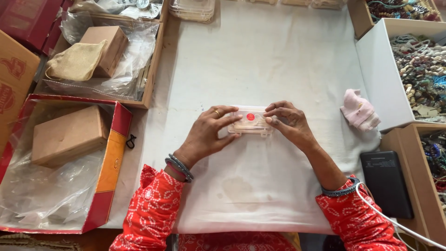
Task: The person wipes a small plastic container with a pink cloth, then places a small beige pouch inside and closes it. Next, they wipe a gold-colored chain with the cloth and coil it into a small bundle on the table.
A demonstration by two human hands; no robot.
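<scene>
— What's in the middle of the white cloth?

— A small clear plastic box, lying flat near the centre, a round red sticker on its lid. Its long axis runs left to right across the view, and the lid faces up toward the camera.

— How is it held?

— From both ends. The left hand has fingers curled over the left end and the top edge, thumb underneath along the near side. The right hand pinches the right end with bent fingertips. Both hands are partly closed around the box, not flat and not in fists.

— And around it?

— A pink cloth pouch lies to the right, well apart. Beyond it are white and wooden trays of beads. A black power bank sits by the right forearm with a white cable. On the left, a red cardboard box lined with plastic holds a brown block.
</scene>
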